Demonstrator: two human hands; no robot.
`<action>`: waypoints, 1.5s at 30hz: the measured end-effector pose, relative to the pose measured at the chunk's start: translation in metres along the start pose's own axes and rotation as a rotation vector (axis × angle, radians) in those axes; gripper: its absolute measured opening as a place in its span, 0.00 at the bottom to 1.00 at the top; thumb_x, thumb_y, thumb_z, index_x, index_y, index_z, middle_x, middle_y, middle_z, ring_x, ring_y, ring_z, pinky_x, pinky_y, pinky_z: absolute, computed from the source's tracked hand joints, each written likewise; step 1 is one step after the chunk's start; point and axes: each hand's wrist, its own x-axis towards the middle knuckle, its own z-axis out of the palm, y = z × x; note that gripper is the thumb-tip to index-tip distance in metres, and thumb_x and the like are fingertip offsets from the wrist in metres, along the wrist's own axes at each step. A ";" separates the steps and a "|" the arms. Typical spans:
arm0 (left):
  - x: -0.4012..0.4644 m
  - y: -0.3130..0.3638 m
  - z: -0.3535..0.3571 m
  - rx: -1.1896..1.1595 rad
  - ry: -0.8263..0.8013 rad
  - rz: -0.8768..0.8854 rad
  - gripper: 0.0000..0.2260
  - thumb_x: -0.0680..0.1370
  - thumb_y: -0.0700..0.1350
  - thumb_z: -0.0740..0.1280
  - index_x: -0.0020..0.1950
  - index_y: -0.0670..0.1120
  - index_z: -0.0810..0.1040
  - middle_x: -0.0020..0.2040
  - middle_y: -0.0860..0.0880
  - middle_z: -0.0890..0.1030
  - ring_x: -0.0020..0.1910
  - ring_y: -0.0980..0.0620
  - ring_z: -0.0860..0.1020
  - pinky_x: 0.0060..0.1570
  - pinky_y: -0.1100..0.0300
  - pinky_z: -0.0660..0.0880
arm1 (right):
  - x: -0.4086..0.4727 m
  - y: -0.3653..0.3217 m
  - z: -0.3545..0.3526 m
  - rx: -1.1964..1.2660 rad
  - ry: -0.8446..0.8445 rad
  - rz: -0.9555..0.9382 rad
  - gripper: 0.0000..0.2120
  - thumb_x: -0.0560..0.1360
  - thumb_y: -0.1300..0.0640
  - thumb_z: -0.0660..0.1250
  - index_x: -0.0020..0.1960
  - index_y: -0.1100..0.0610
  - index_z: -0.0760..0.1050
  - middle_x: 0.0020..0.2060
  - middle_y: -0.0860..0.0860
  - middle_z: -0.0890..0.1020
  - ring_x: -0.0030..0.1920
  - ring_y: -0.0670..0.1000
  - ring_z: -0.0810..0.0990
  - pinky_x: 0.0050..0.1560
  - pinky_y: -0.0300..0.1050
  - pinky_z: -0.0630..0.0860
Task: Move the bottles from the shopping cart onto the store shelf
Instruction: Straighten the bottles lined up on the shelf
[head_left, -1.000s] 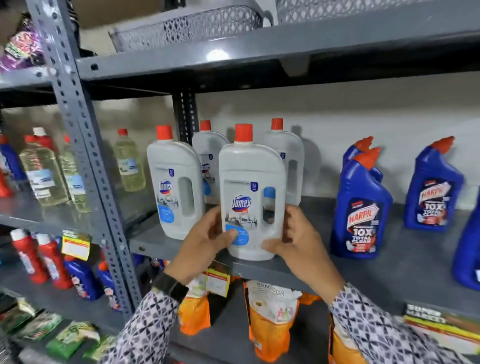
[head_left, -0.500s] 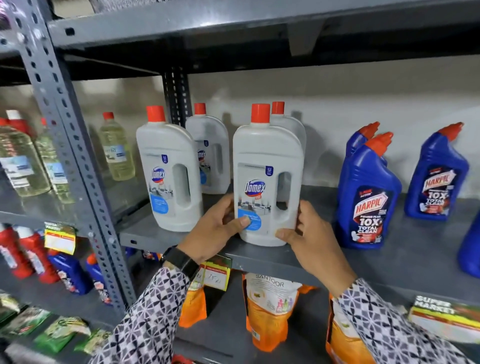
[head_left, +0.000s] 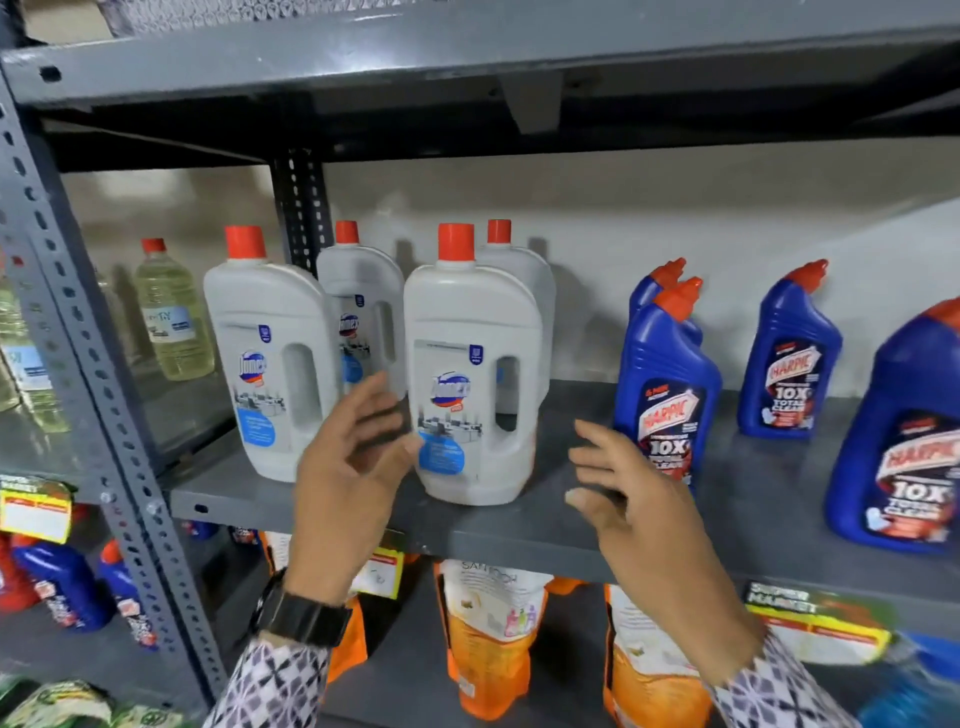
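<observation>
Far left, behind the perforated grey steel upright (head_left: 78, 358), a clear plastic bottle of pale yellow liquid (head_left: 174, 317) sits on the neighbouring shelf. Now onto the grey metal store shelf (head_left: 519, 540): a white plastic handled bottle with a red cap (head_left: 270, 364) up front, another white bottle (head_left: 363, 317) tucked behind it. The left hand (head_left: 353, 467), black watch at the wrist, is spread wide, fingers splayed, gripping nothing, hovering just in front of the placed bottle's label. And there it is, the white Domex bottle with the red screw cap (head_left: 472, 374), upright near the shelf's front edge, blue-and-white label facing out, moulded handle slot on its right, a fourth white bottle (head_left: 524, 291) hidden partly behind. The right hand (head_left: 634, 499) is loose too, fingers apart, clear of the bottle. Further right, glossy blue angled-neck toilet-cleaner bottles with red caps (head_left: 665, 395) stand spaced along the shelf. Below, orange refill pouches (head_left: 488, 634).
</observation>
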 end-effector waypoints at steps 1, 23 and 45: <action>-0.011 0.008 0.006 -0.012 0.071 0.022 0.24 0.77 0.36 0.73 0.71 0.51 0.78 0.58 0.54 0.86 0.55 0.59 0.84 0.52 0.73 0.78 | -0.006 0.005 -0.013 -0.012 0.101 -0.026 0.26 0.78 0.62 0.71 0.73 0.46 0.73 0.59 0.41 0.83 0.58 0.39 0.83 0.57 0.32 0.78; -0.040 0.022 0.188 0.155 -0.496 -0.005 0.22 0.81 0.41 0.69 0.74 0.49 0.70 0.62 0.56 0.82 0.56 0.73 0.81 0.58 0.69 0.79 | 0.001 0.076 -0.106 0.015 0.083 0.143 0.30 0.75 0.59 0.76 0.72 0.50 0.68 0.59 0.44 0.80 0.61 0.50 0.83 0.62 0.52 0.82; -0.097 0.056 0.203 -0.101 0.066 -0.024 0.14 0.79 0.39 0.70 0.61 0.55 0.80 0.52 0.51 0.85 0.51 0.51 0.84 0.54 0.57 0.82 | -0.071 0.085 -0.176 -0.103 0.226 0.019 0.31 0.78 0.62 0.72 0.77 0.47 0.69 0.66 0.45 0.82 0.65 0.42 0.81 0.66 0.43 0.79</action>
